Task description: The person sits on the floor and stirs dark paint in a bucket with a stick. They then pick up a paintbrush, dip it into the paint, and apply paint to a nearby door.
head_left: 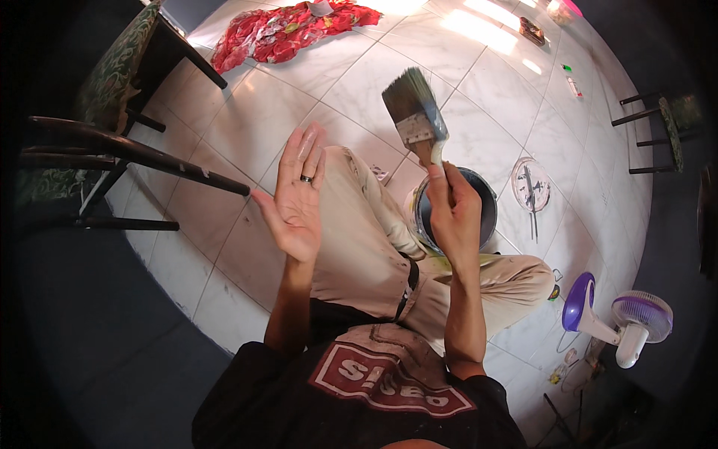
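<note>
My right hand (456, 209) is wrapped round the handle of a wide paintbrush (416, 112), bristles pointing up and away from me. Its bristles look dark, with a pale, worn ferrule. Behind and below that hand stands a dark-rimmed bucket (490, 196), partly hidden by my wrist; what is in it I cannot make out. My left hand (297, 196) is raised with the palm up and the fingers stretched out, holding nothing. A dark ring (306, 179) sits on one finger, and the fingertips look wet or smeared.
To the left is a metal-framed chair (149, 153) with patterned upholstery. A crumpled red cloth (288, 34) lies on the tiled floor ahead. Right of the bucket is a round, paint-marked lid (530, 185) with thin sticks across it. A white and purple fan (636, 322) stands at the lower right.
</note>
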Available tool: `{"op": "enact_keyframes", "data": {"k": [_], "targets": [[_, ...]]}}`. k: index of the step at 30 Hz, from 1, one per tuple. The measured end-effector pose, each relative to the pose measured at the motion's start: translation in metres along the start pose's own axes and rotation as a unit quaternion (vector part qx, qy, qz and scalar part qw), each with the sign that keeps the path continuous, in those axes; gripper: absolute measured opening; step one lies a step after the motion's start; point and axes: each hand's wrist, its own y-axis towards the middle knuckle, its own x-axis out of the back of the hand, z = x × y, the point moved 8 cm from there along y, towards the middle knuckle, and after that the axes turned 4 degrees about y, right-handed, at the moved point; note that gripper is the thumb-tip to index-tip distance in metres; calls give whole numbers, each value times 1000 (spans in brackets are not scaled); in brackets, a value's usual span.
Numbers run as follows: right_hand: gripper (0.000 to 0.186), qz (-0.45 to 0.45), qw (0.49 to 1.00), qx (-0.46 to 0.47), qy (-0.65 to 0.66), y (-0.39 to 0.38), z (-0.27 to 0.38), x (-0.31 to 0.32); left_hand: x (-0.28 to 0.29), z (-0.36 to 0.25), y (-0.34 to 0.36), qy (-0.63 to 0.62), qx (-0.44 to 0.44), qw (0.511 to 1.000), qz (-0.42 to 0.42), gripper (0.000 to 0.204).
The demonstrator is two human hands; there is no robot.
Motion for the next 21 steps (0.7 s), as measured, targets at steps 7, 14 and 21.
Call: {"op": "enact_keyframes", "data": {"k": [7, 14, 21], "targets": [[17, 43, 993, 3, 110, -3, -6, 38, 13, 19, 11, -254, 89, 963, -18, 101], [23, -13, 1000, -24, 14, 11, 25, 92, 37, 45, 25, -88, 118, 988, -45, 77], [29, 38, 996, -73, 30, 34, 8, 57, 98, 98, 91, -32, 159, 983, -85, 70]]}}
